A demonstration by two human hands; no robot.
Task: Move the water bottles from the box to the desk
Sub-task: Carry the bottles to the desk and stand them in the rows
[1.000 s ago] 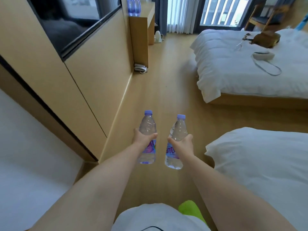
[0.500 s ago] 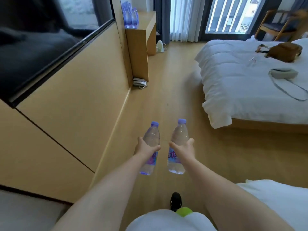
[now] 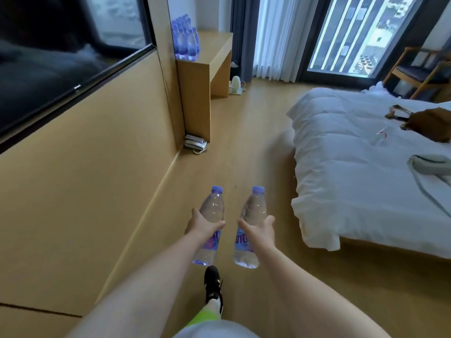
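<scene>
My left hand [image 3: 201,224] grips a clear water bottle [image 3: 211,208] with a purple cap, held upright over the wooden floor. My right hand [image 3: 258,229] grips a second such bottle [image 3: 252,208] beside it, a small gap between the two. Far ahead on the left stands the wooden desk [image 3: 214,54], with several more purple-capped bottles [image 3: 186,39] clustered at its near left corner against the wall. The box is out of view.
A wood-panelled wall [image 3: 85,179] with a dark TV screen [image 3: 48,69] runs along the left. A white bed [image 3: 366,167] carrying a brown bag [image 3: 429,125] fills the right. A telephone [image 3: 195,143] lies on the floor by the desk's side. My black shoe [image 3: 213,286] steps forward.
I have walked forward along the wall; the desk and its bottles are nearer and the nearer bed has dropped out of view. Both hands still hold their bottles the same way.
</scene>
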